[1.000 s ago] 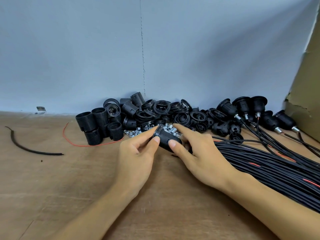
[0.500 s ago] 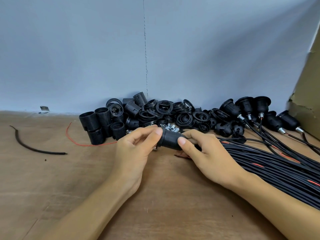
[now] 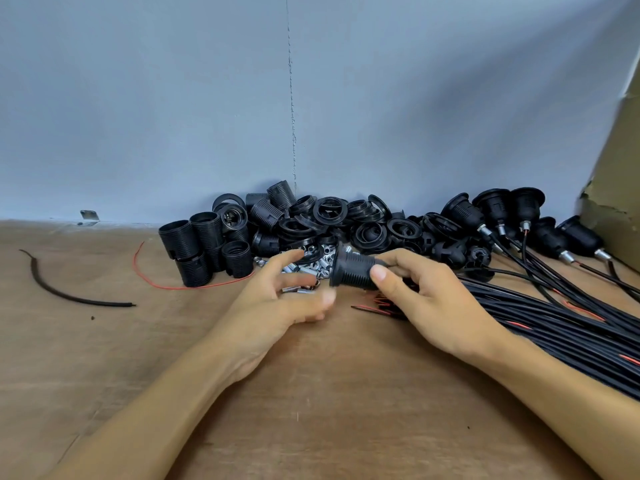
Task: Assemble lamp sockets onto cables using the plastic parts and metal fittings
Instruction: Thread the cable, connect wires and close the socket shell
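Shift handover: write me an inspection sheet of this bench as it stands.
Surface: brown wooden bench top, bare in front.
Job's things: heap of black threaded plastic sleeves and rings; small pile of silver metal fittings; finished black sockets on leads at right.
Clutter: loose thin red wire; short black cable offcut.
Grippers: right hand holds a black ribbed lamp socket; left hand open, off it.
Cables: bundle of black cables at right.
Surroundings: grey-blue wall; brown cardboard at right.
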Tool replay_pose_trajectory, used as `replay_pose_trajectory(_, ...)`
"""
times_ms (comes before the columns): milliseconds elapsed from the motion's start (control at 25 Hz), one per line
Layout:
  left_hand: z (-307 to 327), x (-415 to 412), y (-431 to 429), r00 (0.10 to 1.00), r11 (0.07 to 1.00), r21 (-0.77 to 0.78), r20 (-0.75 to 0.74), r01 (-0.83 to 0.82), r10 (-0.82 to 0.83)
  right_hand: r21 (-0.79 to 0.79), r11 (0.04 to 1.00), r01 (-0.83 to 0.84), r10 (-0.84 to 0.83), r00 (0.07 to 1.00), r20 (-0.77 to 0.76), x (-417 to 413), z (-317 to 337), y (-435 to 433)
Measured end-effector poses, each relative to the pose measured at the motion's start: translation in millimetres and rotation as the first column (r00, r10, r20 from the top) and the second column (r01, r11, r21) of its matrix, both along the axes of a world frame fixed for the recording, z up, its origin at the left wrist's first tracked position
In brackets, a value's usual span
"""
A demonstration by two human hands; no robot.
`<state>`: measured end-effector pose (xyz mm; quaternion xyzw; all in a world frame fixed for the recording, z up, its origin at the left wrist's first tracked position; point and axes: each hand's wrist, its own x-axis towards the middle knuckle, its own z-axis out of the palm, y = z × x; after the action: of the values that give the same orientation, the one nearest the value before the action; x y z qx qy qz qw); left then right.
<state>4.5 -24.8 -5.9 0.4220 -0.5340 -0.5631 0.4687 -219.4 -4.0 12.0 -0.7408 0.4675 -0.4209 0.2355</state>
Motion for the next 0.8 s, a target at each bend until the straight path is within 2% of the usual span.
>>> replay_pose_trajectory(80, -0.9, 0.6, 0.4, 0.992, 1.000, -0.024, 0.125, 0.007, -0.004, 0.004, 1.000, -0.006, 0.006, 0.999, 0.038, -1.7, 1.6, -0.4)
replay_pose_trajectory(240, 1.8, -3.1, 0.9, 1.000, 0.999, -0.027, -0.002, 0.029, -0.029, -0.040, 0.999, -0.020, 0.015, 0.994, -0.111, 2.2, -1.3, -2.1)
replay_pose_trajectory(320, -2.1, -2.3, -0.6, 0.997, 0.998, -0.062, 0.071, -0.021, 0.026, -0.046, 0.999, -0.007, 0.003, 0.996, -0.094, 0.2, -1.8, -1.8)
replay_pose_trajectory(440, -6.0, -1.1, -0.8, 0.980, 0.994, -0.102, 0.195, -0.029, 0.049, 0.000, 1.000, 0.010, -0.010, 1.000, 0.022, -3.6, 0.2, -2.7)
replay_pose_trajectory(640, -0.8, -3.4, 1.7, 0.996, 0.994, -0.101, 0.077, 0.047, -0.040, -0.052, 0.999, -0.003, -0.003, 0.993, -0.120, 1.5, -1.7, -2.2)
replay_pose_trajectory(800, -4.2, -2.7, 1.2, 0.986, 0.992, -0.130, 0.165, 0.007, 0.015, -0.093, 0.995, 0.021, -0.035, 0.989, -0.144, -0.8, -1.3, -2.3)
